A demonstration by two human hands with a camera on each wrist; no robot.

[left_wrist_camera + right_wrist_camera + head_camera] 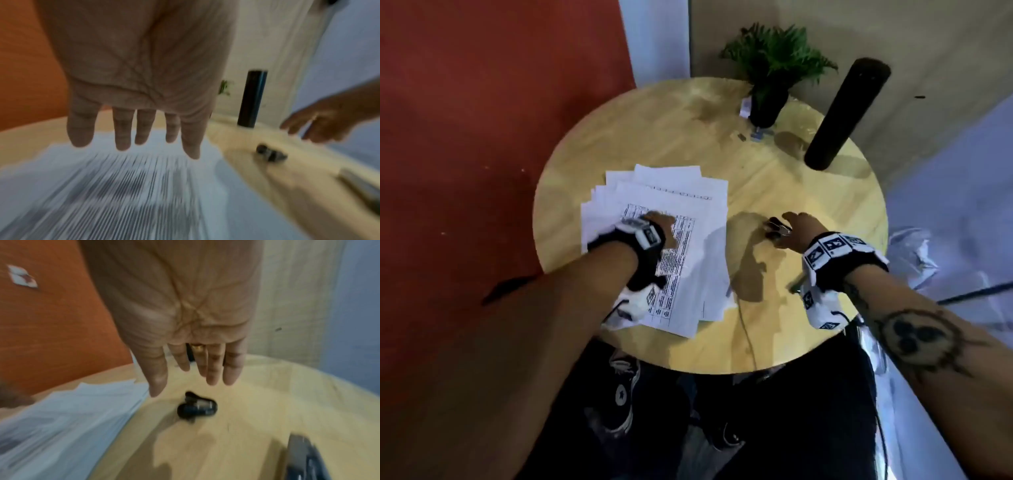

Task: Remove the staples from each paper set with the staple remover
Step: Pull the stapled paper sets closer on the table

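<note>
Nearest, the left hand [659, 228] is seen above the fanned stack of printed paper sets [688, 260] on the round wooden table [808, 205], fingers [123, 129] straight and spread, nothing gripped; contact with the paper cannot be told. To the right, the right hand [803, 226] is held over the black staple remover [777, 229], fingers [213, 366] extended, apart from it. Farther back, a black cylinder [846, 113] and a potted fern [774, 68] are seen

A: The print on the paper sets [115, 191] smears into streaks in the left wrist view; nothing is legible.

B: The staple remover [196, 407] is a dark blur, its jaws indistinct. No staples can be made out.
</note>
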